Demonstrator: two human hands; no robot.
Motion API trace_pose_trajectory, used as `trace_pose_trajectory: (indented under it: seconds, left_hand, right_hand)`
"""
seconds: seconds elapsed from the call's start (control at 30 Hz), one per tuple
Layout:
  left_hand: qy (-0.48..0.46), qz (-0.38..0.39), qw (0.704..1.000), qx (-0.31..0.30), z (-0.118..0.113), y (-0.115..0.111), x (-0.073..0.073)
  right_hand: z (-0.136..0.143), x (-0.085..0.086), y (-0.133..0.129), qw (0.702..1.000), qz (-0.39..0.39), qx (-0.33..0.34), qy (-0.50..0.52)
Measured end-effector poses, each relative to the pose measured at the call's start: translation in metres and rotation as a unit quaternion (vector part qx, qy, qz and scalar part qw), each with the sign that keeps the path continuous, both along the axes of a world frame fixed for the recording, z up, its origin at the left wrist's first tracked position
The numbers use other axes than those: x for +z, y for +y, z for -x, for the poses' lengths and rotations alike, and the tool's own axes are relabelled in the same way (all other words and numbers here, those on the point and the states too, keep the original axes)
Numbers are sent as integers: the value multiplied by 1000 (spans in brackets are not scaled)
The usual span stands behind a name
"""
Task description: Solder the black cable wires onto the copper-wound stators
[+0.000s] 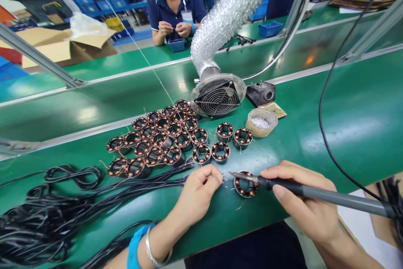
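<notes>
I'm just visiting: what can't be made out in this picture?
In the head view:
How the left hand grips the wires: the hand itself covers that.
Part of the nearest coil: behind the iron.
What the co-worker's hands hold: too small to tell.
The far end of the hose: cut off by the top edge.

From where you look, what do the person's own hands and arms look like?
The left hand and right hand are ungloved. A blue band and a silvery bangle circle the left wrist; neither shows on the right. No sleeves show on either forearm.
</notes>
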State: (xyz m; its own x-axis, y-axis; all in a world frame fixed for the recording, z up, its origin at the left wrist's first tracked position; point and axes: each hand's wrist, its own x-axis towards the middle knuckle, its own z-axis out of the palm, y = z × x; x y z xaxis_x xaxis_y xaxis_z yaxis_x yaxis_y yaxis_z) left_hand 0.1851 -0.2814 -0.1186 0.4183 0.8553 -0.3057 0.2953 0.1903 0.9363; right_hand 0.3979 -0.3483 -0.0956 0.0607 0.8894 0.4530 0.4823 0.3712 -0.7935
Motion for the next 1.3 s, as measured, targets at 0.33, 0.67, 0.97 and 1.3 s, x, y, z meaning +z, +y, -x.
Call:
trace_pose_trajectory:
  seconds: [0.33,0.67,0.97,1.3]
  left_hand:
    - [8,-4,1000,-3,0,0,1]
    - [10,-6,1000,-4,0,0,1]
    - [-1,-2,1000,-7,1,-1,-2]
    - [-5,-6,1000,-9,1,-1,0]
  right_hand:
    - [1,5,1,1000,0,21,6]
    - [7,7,0,998,-14,61,-3]
    - [17,17,-2,991,-83,88,-56]
    - [12,19,-7,995,-81,60,-28]
